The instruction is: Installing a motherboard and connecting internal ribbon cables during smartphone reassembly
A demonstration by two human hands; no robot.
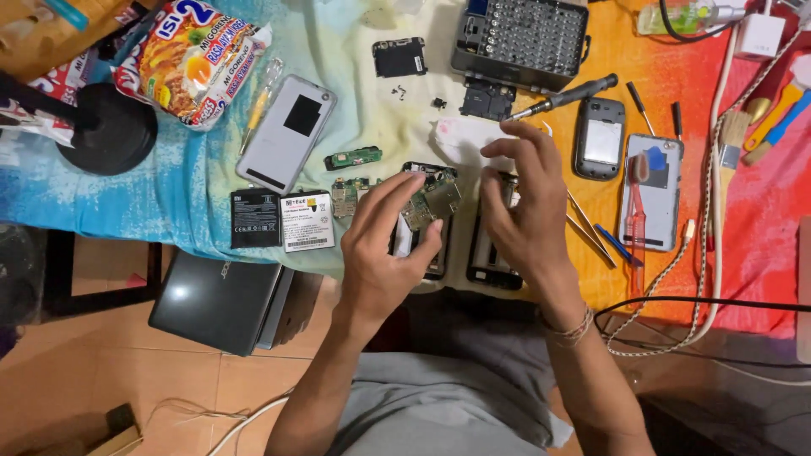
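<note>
Two bare hands work over an opened phone on a colourful cloth (211, 181). The left hand (384, 253) pinches a green circuit board (431, 201) between thumb and forefinger, lifted at a tilt just above the black phone frame (435, 253), so its fingers are narrow and closed on the board. The right hand (524, 198) hovers beside it with fingers curled and loosely spread, holding nothing that I can see, above a second black frame (490, 262). Just beside the left hand lie two flat batteries (283, 219), a small green board (353, 158) and a grey back cover (287, 133). Behind the right hand lie a screwdriver (570, 95) and a box of screwdriver bits (522, 38). To handle the board well, I judge it is better to grip only its edges, keep it level, and let the free hand steady the frame, because the thin board can bend and the small screws (399, 89) near by are easy to lose
</note>
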